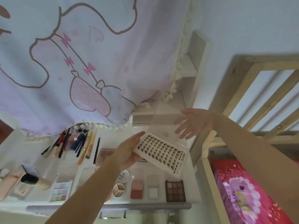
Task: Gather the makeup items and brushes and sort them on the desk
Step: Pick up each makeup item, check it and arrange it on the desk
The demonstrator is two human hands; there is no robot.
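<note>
My left hand (127, 154) grips a white tray of false-lash clusters (163, 155) by its left end and holds it tilted above the desk (90, 172). My right hand (191, 124) hovers open with spread fingers just past the tray's far corner, against a clear plastic box (163, 118); whether it touches the box is unclear. On the desk, brushes and pencils (80, 143) lie side by side. A brown eyeshadow palette (175, 190), a blush palette (136, 189), a white compact (153, 186) and a round three-part compact (118, 189) sit in a row near the front edge.
A pastel palette (60, 190), a black-capped bottle (33, 179) and a pink case (8, 183) lie at the left. A cartoon-print curtain (80, 62) hangs behind the desk. To the right are a wooden bed rail (258, 81) and red bedding (242, 191).
</note>
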